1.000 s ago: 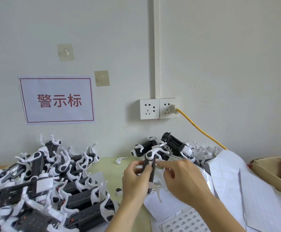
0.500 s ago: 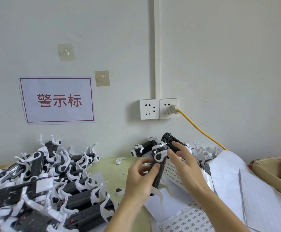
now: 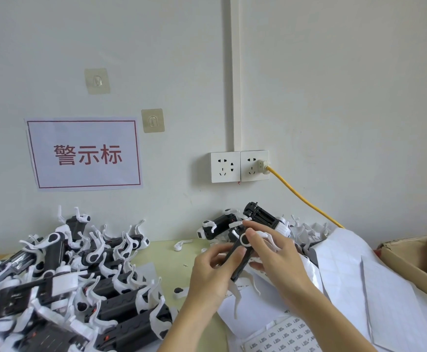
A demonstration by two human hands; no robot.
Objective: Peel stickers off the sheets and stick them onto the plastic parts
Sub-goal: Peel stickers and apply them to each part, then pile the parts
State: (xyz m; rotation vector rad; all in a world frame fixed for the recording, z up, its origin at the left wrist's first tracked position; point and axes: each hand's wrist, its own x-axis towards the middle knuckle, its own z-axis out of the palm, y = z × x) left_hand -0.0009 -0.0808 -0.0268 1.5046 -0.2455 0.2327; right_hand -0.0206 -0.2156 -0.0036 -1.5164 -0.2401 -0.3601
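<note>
We have both hands on one plastic part (image 3: 240, 255), a slim black bar with a round white collar near its upper end, held tilted above the tabletop (image 3: 179, 260). Our left hand (image 3: 215, 273) curls around the lower half of the bar, thumb along its side. Our right hand (image 3: 277, 260) closes over the top, fingertips (image 3: 251, 233) pressing at the collar. Whether a sticker sits under those fingertips, we cannot tell; they cover the spot.

What could go wrong here? The part looks hard, smooth and glossy, so a sticker pressed at one edge only could lift or wrinkle. The thin white clips hanging below our left hand look bendy and could snag on the loose paper under them. A slanted press would leave the label crooked, and re-peeling may tear it.

Just below our right wrist lies the sticker sheet (image 3: 283, 336), flat, matte, printed in neat rows of small labels. To the right of our right hand spread used backing sheets (image 3: 385, 288), thin and slippery-looking, which could slide and bury the good sheet. Far to the left of our left hand, a heap of parts (image 3: 67, 275) lies tangled, black ribbed bodies and curved white hooks interlocked, so pulling one may drag others. Beyond our fingertips a smaller pile (image 3: 232, 222) leans at the wall.
</note>
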